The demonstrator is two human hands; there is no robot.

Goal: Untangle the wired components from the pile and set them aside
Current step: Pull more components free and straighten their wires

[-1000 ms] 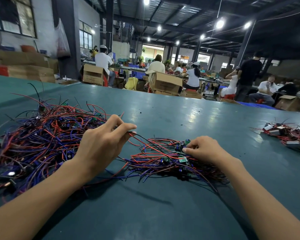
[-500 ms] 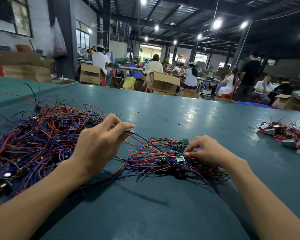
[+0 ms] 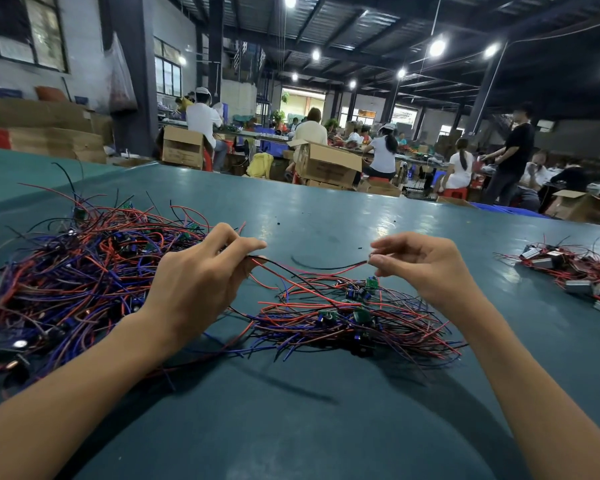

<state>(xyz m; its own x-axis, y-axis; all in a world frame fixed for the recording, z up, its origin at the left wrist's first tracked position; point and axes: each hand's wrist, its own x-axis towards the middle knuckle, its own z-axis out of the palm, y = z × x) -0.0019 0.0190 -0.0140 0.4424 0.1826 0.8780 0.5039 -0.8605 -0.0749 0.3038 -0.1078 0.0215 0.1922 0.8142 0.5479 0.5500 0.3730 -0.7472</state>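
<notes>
While both hands hover just above the teal table (image 3: 291, 427), as the head camera shows them, they hold one black-and-red wire pair (image 3: 329, 268) sagging between them. The left hand (image 3: 194, 285) pinches one end between thumb and forefinger, with the other fingers curled under. The right hand (image 3: 426, 268) pinches the far end the same way, at about the same height. I'd say the strand is lifted like this so its run can be read against the bare table and followed down into the small tangle (image 3: 343, 317) lying right beneath, where little green boards show among red and blue leads. Part of the pair dips into that tangle, so the piece does not look free yet. The big pile (image 3: 66, 278) sits just beside the left hand, the stock to draw from. Well apart on the right lies a flatter heap (image 3: 575, 271) of wired parts with pale blocks, likely the set-aside spot, placed far off so nothing snags again. Beyond the table, people (image 3: 383, 154) work among cardboard boxes (image 3: 326, 164).
</notes>
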